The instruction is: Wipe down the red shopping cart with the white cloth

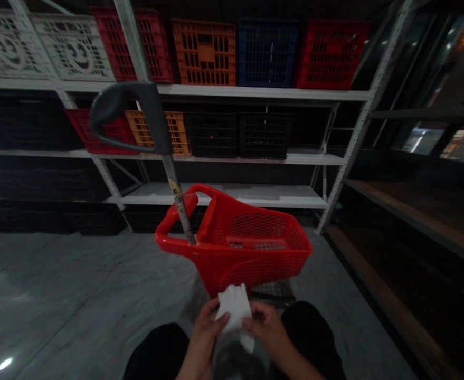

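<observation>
Pinched between both hands is a crumpled white tissue or thin cloth [234,306]. My left hand [209,323] grips its left edge, thumb on top. On the right edge, my right hand [264,322] closes with its thumb over the white sheet, and a loose strip [247,342] hangs below. Under the hands, between the knees, sits a dark, rounded, slightly shiny object [240,361] whose kind I cannot make out. Just ahead stands a red plastic shopping cart [255,258] with perforated sides. Its basket holds nothing I can see.
From the cart rises a metal pole with a grey looped handle [162,119]. Behind it, white metal shelves [255,92] carry red, orange, blue, black and white crates [204,53]. Dark shelving [425,211] lines the right side. My knees [158,351] flank the hands above a grey concrete floor [57,295].
</observation>
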Demonstrator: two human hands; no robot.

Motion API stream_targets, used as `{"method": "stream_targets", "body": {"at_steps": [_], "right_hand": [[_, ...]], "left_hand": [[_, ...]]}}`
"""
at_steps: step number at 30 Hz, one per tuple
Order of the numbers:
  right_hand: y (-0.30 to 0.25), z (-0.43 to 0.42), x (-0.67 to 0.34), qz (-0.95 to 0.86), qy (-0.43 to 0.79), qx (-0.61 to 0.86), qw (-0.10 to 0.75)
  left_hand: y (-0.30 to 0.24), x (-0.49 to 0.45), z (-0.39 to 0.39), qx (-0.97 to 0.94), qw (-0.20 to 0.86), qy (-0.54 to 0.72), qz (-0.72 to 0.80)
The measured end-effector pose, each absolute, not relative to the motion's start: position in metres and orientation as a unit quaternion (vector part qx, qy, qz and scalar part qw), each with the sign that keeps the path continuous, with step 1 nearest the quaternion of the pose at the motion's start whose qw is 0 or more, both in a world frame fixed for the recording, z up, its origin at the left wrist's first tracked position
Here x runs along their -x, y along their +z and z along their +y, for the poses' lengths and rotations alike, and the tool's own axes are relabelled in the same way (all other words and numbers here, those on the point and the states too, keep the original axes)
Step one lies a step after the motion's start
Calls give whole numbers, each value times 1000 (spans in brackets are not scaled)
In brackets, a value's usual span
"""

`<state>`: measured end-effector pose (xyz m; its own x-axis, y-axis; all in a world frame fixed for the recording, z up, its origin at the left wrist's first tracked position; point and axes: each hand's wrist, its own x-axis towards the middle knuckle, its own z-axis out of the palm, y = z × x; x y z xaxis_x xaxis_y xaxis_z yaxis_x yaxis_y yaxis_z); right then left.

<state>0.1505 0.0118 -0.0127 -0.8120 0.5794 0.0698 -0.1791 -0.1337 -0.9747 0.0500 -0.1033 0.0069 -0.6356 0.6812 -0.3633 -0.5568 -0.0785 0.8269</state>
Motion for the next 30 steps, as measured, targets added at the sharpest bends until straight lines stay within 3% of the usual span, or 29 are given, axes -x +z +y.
{"method": "stream_targets", "body": {"at_steps": [3, 7, 12, 17, 20, 24, 27, 30], "right_hand": [[-16, 12, -152, -597, 724, 218, 268], [-10, 5, -156, -616, 730, 152, 255], [-5, 6, -158, -725, 614, 194, 243], [5, 18, -167, -750, 590, 110, 277], [14, 21, -169, -746, 622, 103, 213], [17, 15, -166, -577, 792, 100, 174], [5, 1, -161, -427, 891, 86, 127], [-16, -14, -151, -328, 927, 119, 138]], "left_hand": [[9, -42, -104, -64, 391, 743, 540], [15, -42, -109, -93, 363, 730, 572], [19, -45, -114, -170, 389, 695, 581], [17, -34, -117, -270, 330, 611, 667], [22, -34, -119, -370, 257, 550, 703], [30, -39, -115, -396, 304, 442, 745], [27, -40, -109, -343, 257, 487, 761], [16, -41, -105, -320, 245, 523, 751]]}}
